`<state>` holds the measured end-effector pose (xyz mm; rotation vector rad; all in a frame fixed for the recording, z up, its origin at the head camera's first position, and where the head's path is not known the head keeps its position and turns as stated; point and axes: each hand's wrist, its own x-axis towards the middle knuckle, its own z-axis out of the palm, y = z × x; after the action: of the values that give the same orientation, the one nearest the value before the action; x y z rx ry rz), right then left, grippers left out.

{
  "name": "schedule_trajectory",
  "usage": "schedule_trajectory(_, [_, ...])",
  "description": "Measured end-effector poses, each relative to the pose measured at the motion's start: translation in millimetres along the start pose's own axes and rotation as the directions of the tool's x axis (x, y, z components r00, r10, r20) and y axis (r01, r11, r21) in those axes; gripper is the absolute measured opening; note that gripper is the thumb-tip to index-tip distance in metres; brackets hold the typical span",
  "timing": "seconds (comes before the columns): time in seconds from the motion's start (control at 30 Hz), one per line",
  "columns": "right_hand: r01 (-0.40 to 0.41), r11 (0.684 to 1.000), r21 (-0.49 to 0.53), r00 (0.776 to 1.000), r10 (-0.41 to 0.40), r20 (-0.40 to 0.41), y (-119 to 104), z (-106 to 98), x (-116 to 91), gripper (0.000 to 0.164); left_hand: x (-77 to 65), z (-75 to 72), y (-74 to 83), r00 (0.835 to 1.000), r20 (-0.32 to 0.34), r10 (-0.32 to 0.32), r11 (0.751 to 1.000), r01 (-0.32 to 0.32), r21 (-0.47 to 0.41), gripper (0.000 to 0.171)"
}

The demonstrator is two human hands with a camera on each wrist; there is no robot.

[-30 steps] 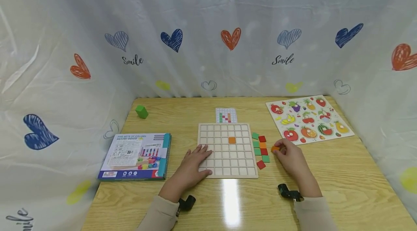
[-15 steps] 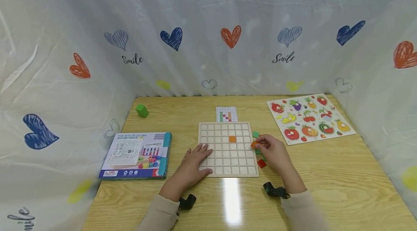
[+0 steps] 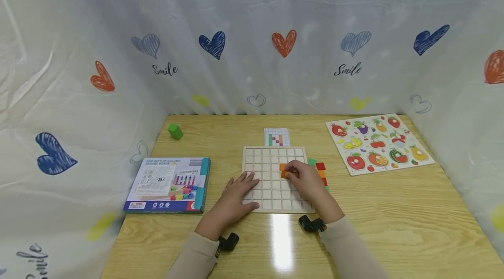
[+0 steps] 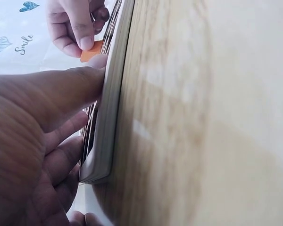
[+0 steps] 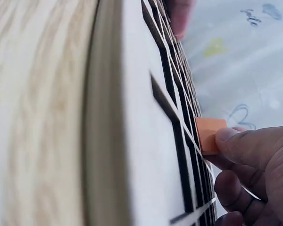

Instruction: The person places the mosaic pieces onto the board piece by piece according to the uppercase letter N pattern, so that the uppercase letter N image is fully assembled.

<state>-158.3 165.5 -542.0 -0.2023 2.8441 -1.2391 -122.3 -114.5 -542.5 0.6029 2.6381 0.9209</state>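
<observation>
My right hand (image 3: 309, 183) pinches an orange square tile (image 5: 209, 135) between thumb and fingers, low over the wooden grid board (image 3: 267, 204). In the right wrist view the tile stands tilted with one edge at the grid. Just beyond it another orange tile (image 3: 282, 166) lies in a cell. My left hand (image 3: 236, 196) rests flat on the board's left side, fingers spread and thumb near the front edge. Red, green and orange tiles, among them a red tile (image 3: 321, 166), lie right of the board, partly hidden by my right hand.
A small pattern card (image 3: 277, 137) lies behind the board. On the left are a flat cardboard box (image 3: 167, 185) and a green block (image 3: 175, 131). A fruit puzzle board (image 3: 379, 143) sits at the back right. Printed curtains (image 3: 256, 51) enclose the table.
My right hand has carried the orange tile leftward from beside the loose tiles, across them, to the board's middle next to the other orange tile. My left hand has stayed on the board.
</observation>
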Motion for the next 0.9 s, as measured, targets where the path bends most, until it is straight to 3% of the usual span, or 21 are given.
schedule_trajectory(0.27, [-0.006,0.999,0.036,0.999,0.005,0.034,2.2,-0.6,0.2,0.007,1.0,0.6,1.1,1.0,0.002,-0.004,1.0,0.004,0.006,0.074])
schedule_trajectory(0.53, [0.062,0.998,-0.029,0.998,-0.061,0.016,4.2,0.2,-0.7,0.01,2.3,2.0,-0.9,1.0,-0.007,0.008,1.0,-0.008,-0.002,0.072])
schedule_trajectory(0.9, [0.07,0.997,-0.042,0.997,-0.069,0.019,4.5,1.2,-2.4,0.007,1.1,1.4,-1.0,1.0,-0.003,0.001,1.0,-0.001,0.0,0.072])
